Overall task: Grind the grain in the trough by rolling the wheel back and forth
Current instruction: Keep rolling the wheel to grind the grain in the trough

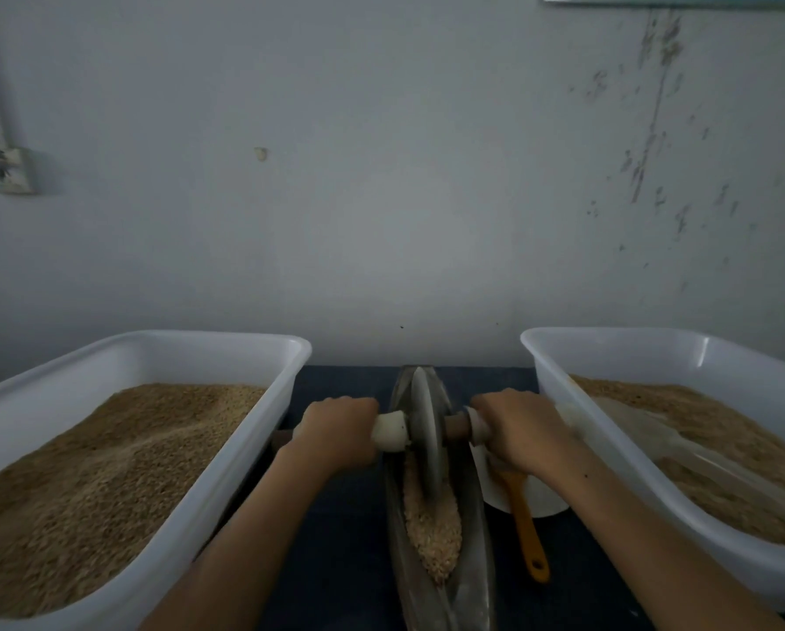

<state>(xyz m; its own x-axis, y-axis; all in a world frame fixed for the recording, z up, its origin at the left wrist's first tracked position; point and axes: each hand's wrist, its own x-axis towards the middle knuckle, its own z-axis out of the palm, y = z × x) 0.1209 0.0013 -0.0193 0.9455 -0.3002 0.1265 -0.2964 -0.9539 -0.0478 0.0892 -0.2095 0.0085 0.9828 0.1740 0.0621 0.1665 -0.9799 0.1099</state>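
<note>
on dark table [340,530] before pale wall: left hand [336,428] and right hand [515,430], each grip curled round axle handle [392,431] on either side of wheel [427,439]. wheel stands upright in narrow trough [472,553] (far half), grain [433,535] heaped nearer. white tubs [226,475] of grain flank trough; orange-handled brush [529,535] just right.
</note>
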